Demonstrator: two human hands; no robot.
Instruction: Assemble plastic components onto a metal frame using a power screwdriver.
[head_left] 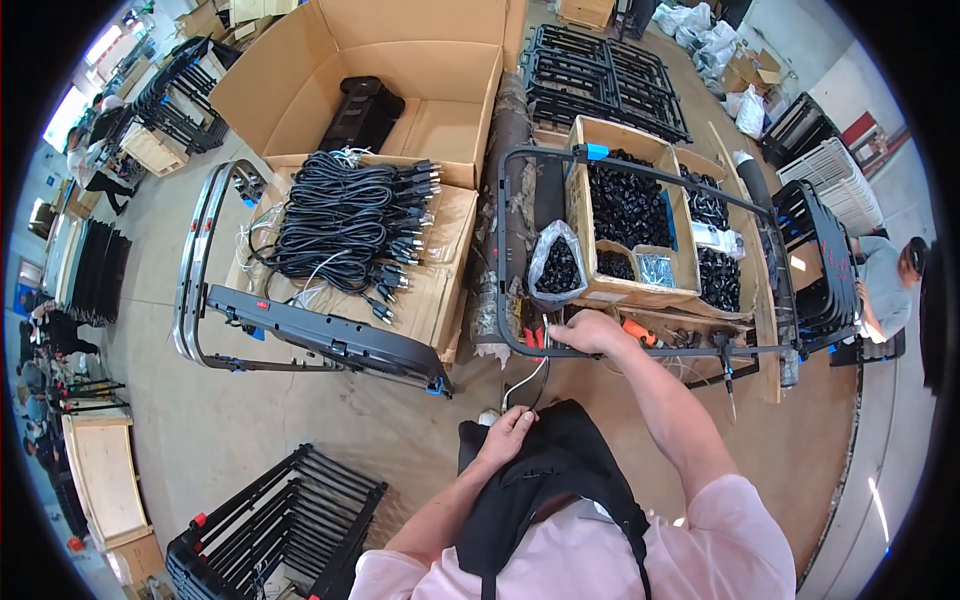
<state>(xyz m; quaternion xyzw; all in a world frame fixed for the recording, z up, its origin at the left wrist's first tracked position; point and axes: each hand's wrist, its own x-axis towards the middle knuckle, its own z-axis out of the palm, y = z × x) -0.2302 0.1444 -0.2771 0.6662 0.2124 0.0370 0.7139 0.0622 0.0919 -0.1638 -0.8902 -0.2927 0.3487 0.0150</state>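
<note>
My left hand (512, 430) is closed in front of my black apron (560, 455), with a thin cable (520, 383) in its fingers. White and dark strands of the cable rise from there toward the lower bar of a black metal frame (640, 350). Over that bar reaches my right hand (590, 333), fingers bent together near the cable's upper end; what they pinch is hidden. Just left of its fingertips lies a red-handled tool (533, 332). A clear bag of small black parts (557, 265) sits beyond my right hand.
Bundled black cables (335, 220) cover a cardboard box at left, beside another black frame (330, 335). A wooden box (640, 292) holds small black parts and screws. An orange-handled tool (638, 330) lies right of my hand. Stacked frames (290, 510) stand lower left; a person (885, 285) is far right.
</note>
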